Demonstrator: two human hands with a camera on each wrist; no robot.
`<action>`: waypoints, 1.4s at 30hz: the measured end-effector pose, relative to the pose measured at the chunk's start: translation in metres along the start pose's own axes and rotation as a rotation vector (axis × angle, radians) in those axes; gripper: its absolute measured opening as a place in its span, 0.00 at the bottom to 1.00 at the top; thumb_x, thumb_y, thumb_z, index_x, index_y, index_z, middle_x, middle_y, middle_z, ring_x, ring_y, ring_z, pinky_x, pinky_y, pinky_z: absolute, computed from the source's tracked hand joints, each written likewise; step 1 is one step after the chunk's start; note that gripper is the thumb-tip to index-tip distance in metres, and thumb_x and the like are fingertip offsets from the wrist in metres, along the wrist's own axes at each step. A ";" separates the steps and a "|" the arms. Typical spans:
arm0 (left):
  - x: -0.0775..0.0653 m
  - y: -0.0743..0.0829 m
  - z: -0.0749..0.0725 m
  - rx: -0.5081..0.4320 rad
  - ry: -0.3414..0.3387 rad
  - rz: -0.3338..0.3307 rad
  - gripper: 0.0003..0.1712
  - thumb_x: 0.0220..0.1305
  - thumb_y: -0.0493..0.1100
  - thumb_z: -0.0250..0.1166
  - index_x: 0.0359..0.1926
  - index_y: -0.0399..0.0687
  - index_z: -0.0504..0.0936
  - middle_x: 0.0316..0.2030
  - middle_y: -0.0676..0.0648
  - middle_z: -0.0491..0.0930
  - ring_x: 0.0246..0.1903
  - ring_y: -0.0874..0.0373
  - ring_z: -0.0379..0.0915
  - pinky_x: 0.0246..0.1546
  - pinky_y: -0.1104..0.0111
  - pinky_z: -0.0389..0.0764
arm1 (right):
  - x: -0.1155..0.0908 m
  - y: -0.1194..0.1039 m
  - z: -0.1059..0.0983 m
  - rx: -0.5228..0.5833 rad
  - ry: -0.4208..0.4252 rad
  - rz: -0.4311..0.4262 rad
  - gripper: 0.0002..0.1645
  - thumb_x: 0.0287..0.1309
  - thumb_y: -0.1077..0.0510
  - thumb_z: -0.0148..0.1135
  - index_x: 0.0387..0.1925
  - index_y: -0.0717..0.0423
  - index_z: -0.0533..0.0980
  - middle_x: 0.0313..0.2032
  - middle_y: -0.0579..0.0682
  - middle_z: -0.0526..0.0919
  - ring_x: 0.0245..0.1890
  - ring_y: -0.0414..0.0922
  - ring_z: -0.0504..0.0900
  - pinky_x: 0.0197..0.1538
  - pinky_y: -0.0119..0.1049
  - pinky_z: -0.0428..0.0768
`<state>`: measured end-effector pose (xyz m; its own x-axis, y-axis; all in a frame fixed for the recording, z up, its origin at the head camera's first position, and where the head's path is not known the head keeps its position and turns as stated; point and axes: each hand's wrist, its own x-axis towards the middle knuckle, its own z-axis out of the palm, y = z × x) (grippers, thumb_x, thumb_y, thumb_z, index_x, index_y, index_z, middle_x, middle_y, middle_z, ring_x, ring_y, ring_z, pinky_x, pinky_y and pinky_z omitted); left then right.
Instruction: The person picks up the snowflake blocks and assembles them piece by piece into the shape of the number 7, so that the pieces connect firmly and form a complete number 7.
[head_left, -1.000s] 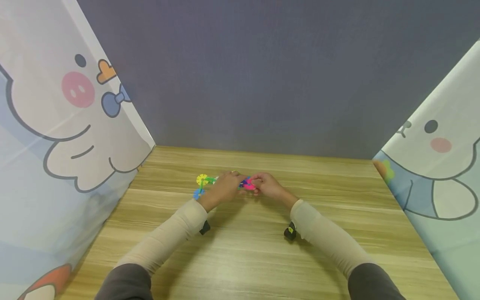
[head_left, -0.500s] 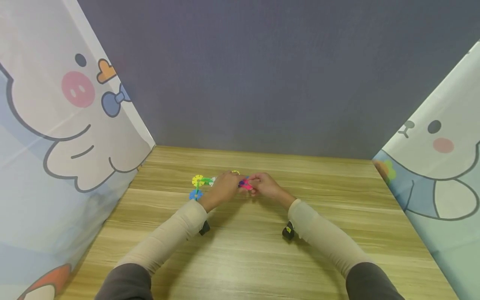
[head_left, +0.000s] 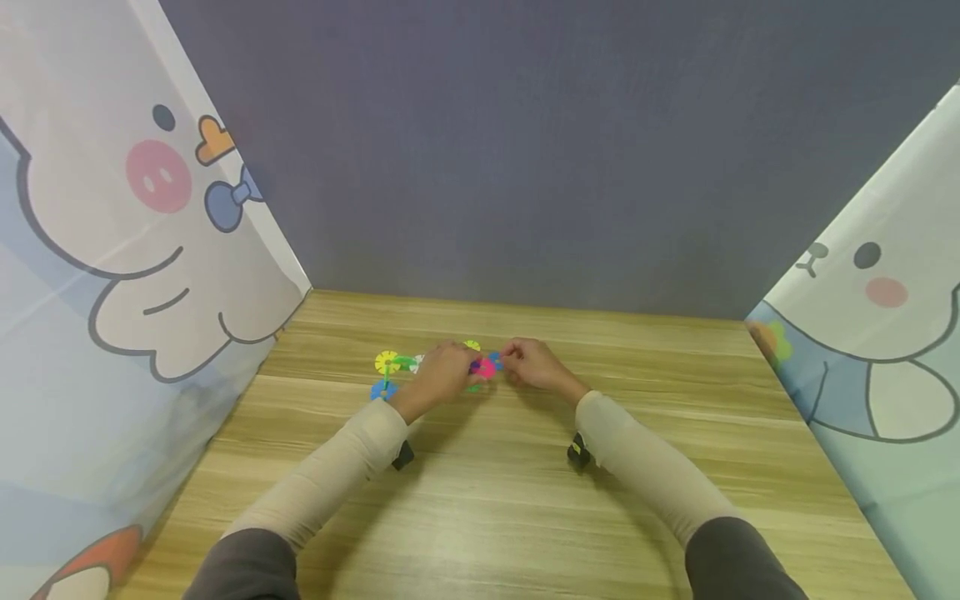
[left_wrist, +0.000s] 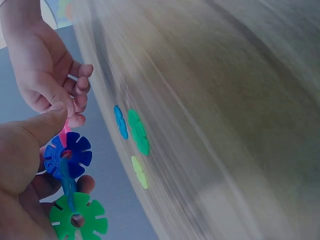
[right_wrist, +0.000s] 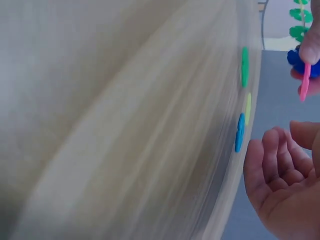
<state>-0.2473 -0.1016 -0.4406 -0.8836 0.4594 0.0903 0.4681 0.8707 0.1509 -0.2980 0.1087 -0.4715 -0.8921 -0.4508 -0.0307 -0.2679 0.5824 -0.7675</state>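
My left hand (head_left: 442, 372) grips a chain of slotted plastic snowflake discs, thumb and fingers about its dark blue disc (left_wrist: 80, 156). A pink disc (right_wrist: 305, 82) is joined at that end. In the left wrist view a green disc (left_wrist: 90, 217) hangs lower on the chain. To the left, the chain's yellow disc (head_left: 387, 362) and blue disc (head_left: 383, 391) stick out past the hand. My right hand (head_left: 538, 365) is just right of the pink disc and apart from it, fingers loosely curled with nothing between them in the right wrist view.
Loose discs lie on the wooden table (head_left: 510, 508) beneath the hands: a green one (left_wrist: 138, 132), a blue one (left_wrist: 121, 122) and a yellow one (left_wrist: 139, 172). A grey panel (head_left: 525, 150) stands at the back. Cartoon-printed sheets (head_left: 67, 350) flank both sides.
The right hand has let go of the pink disc and moved slightly right. The chain has shifted left with the left hand, uncovering the loose yellow and blue discs.
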 end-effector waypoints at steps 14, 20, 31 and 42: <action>-0.002 -0.005 0.006 0.030 -0.008 -0.002 0.26 0.63 0.56 0.71 0.56 0.46 0.85 0.46 0.47 0.88 0.46 0.49 0.82 0.55 0.53 0.85 | 0.016 0.009 -0.001 -0.232 0.007 -0.009 0.21 0.68 0.55 0.62 0.58 0.62 0.78 0.40 0.56 0.88 0.38 0.48 0.84 0.42 0.39 0.84; -0.002 -0.005 0.007 0.008 -0.010 0.000 0.25 0.62 0.56 0.72 0.54 0.46 0.86 0.42 0.48 0.88 0.43 0.50 0.81 0.53 0.52 0.85 | 0.020 0.010 0.008 -0.405 -0.023 -0.041 0.24 0.68 0.51 0.64 0.60 0.60 0.78 0.44 0.56 0.90 0.52 0.55 0.86 0.62 0.51 0.82; -0.002 -0.005 0.005 0.010 -0.025 -0.011 0.25 0.64 0.56 0.71 0.55 0.47 0.85 0.45 0.47 0.88 0.45 0.48 0.82 0.52 0.53 0.85 | 0.021 0.007 0.009 -0.434 -0.037 0.002 0.25 0.65 0.53 0.69 0.58 0.61 0.78 0.50 0.57 0.87 0.56 0.56 0.82 0.64 0.51 0.80; 0.000 -0.005 0.006 0.006 -0.025 -0.014 0.24 0.63 0.56 0.71 0.53 0.45 0.86 0.44 0.46 0.88 0.45 0.48 0.82 0.53 0.53 0.86 | 0.011 0.006 0.006 -0.347 -0.003 0.010 0.20 0.62 0.56 0.72 0.48 0.62 0.74 0.35 0.54 0.82 0.34 0.47 0.79 0.42 0.41 0.82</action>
<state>-0.2496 -0.1053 -0.4476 -0.8902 0.4511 0.0636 0.4554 0.8782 0.1458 -0.3074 0.1032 -0.4806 -0.8944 -0.4456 -0.0395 -0.3673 0.7817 -0.5040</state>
